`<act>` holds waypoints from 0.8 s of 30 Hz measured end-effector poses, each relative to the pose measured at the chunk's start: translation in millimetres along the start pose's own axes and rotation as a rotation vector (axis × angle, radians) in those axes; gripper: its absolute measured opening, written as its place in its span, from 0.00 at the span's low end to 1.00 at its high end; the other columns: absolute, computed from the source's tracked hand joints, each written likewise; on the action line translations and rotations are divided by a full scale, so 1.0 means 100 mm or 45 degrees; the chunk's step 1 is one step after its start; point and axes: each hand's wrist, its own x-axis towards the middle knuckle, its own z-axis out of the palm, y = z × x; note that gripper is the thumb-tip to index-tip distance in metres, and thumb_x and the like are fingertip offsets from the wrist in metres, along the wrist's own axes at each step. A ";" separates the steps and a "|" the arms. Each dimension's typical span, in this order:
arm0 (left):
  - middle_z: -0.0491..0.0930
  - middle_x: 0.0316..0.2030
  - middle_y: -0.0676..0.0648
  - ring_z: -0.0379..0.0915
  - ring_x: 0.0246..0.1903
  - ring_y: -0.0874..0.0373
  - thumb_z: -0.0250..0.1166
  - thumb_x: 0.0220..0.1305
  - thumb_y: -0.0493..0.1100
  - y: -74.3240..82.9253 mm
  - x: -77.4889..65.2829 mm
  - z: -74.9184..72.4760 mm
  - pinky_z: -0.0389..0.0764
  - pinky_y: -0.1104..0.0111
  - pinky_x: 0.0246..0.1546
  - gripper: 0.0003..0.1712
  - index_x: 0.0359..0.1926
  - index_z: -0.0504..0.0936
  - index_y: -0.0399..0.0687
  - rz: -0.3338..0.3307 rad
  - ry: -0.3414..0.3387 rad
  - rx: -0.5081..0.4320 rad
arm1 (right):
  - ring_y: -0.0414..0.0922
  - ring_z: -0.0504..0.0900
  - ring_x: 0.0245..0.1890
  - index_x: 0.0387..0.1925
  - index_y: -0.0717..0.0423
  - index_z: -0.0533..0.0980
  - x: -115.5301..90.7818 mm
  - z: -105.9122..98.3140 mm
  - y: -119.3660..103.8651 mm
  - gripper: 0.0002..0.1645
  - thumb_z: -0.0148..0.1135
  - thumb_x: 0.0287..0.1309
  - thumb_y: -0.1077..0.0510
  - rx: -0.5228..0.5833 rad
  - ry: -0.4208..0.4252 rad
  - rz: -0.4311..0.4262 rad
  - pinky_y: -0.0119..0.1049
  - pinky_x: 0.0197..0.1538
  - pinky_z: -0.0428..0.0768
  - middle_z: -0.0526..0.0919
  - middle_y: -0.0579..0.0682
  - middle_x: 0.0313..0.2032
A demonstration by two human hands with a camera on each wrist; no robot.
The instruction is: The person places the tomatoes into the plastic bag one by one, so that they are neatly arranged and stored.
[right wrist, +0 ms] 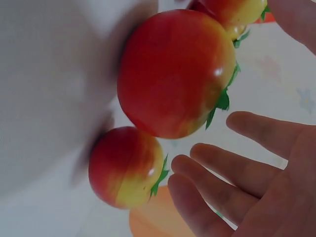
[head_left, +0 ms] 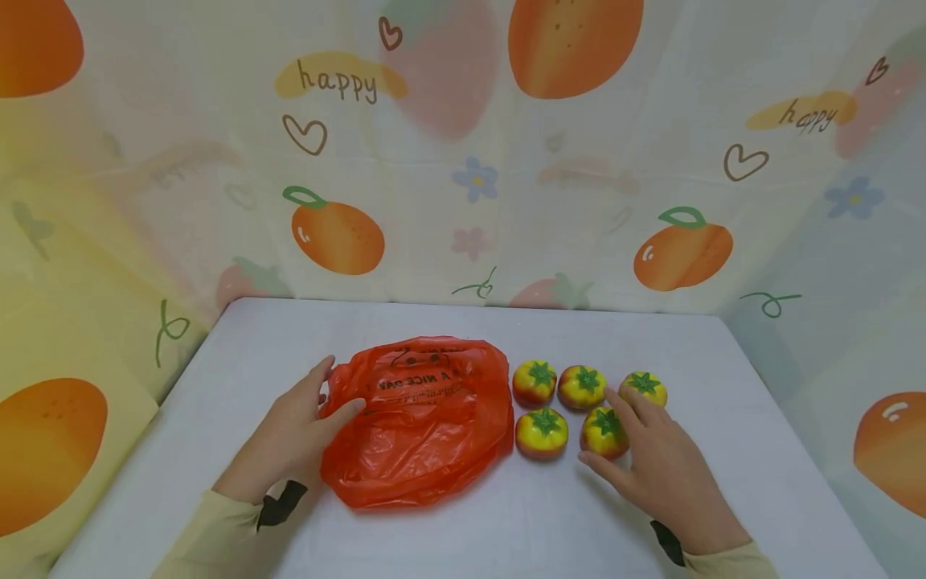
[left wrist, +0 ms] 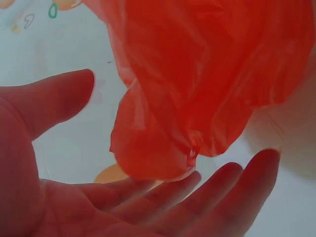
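A red plastic bag (head_left: 419,434) with black print lies spread on the table. At its left edge is my left hand (head_left: 300,430), thumb over the near side and fingers apart. In the left wrist view a crumpled end of the bag (left wrist: 153,143) sits between thumb and fingers, which are not curled round it. Several toy tomatoes, red and yellow with green star-shaped tops, stand right of the bag. My right hand (head_left: 661,458) hovers with spread fingers round the front right tomato (head_left: 604,433). The right wrist view has a large tomato (right wrist: 175,74) just past the loose fingertips.
Two tomatoes, the back left one (head_left: 534,383) and the front left one (head_left: 541,434), stand close beside the bag. Another tomato (head_left: 645,389) is partly behind my right hand. A fruit-printed cloth (head_left: 521,233) rises behind the white table (head_left: 289,322) and along both sides.
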 end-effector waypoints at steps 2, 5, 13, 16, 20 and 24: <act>0.61 0.81 0.29 0.71 0.71 0.26 0.64 0.74 0.68 0.00 0.02 -0.01 0.89 0.42 0.56 0.61 0.87 0.45 0.39 -0.019 -0.023 -0.027 | 0.67 0.82 0.63 0.76 0.56 0.72 0.01 0.02 -0.01 0.58 0.78 0.55 0.28 0.001 -0.002 0.002 0.68 0.63 0.84 0.76 0.68 0.71; 0.62 0.80 0.29 0.71 0.71 0.26 0.64 0.75 0.67 -0.01 0.04 -0.01 0.90 0.44 0.56 0.60 0.87 0.45 0.38 -0.057 -0.058 -0.055 | 0.67 0.82 0.64 0.76 0.57 0.72 0.02 0.04 -0.02 0.56 0.79 0.56 0.31 0.005 0.004 -0.017 0.67 0.62 0.84 0.77 0.69 0.71; 0.64 0.79 0.31 0.73 0.70 0.29 0.65 0.77 0.62 -0.05 0.09 0.00 0.92 0.47 0.53 0.54 0.87 0.48 0.42 -0.088 -0.096 -0.130 | 0.66 0.81 0.65 0.72 0.59 0.74 0.03 0.09 -0.06 0.51 0.80 0.57 0.36 -0.002 -0.003 -0.034 0.65 0.61 0.85 0.79 0.68 0.68; 0.66 0.78 0.31 0.73 0.69 0.30 0.64 0.78 0.60 -0.08 0.10 0.00 0.92 0.48 0.53 0.52 0.87 0.49 0.42 -0.076 -0.092 -0.135 | 0.66 0.81 0.65 0.72 0.59 0.74 0.04 0.11 -0.08 0.49 0.80 0.58 0.38 -0.004 -0.019 -0.029 0.66 0.60 0.86 0.79 0.68 0.68; 0.70 0.76 0.32 0.75 0.67 0.32 0.63 0.79 0.57 -0.09 0.11 0.00 0.92 0.48 0.53 0.47 0.86 0.54 0.43 -0.042 -0.084 -0.135 | 0.67 0.81 0.64 0.73 0.59 0.74 0.04 0.13 -0.10 0.47 0.81 0.59 0.41 -0.009 -0.042 -0.004 0.66 0.59 0.86 0.79 0.68 0.67; 0.71 0.75 0.31 0.76 0.67 0.32 0.63 0.79 0.55 -0.08 0.11 0.01 0.92 0.47 0.53 0.45 0.85 0.56 0.43 -0.046 -0.067 -0.134 | 0.67 0.80 0.65 0.72 0.58 0.75 0.04 0.12 -0.13 0.44 0.80 0.60 0.45 -0.009 -0.062 0.020 0.68 0.60 0.85 0.78 0.68 0.68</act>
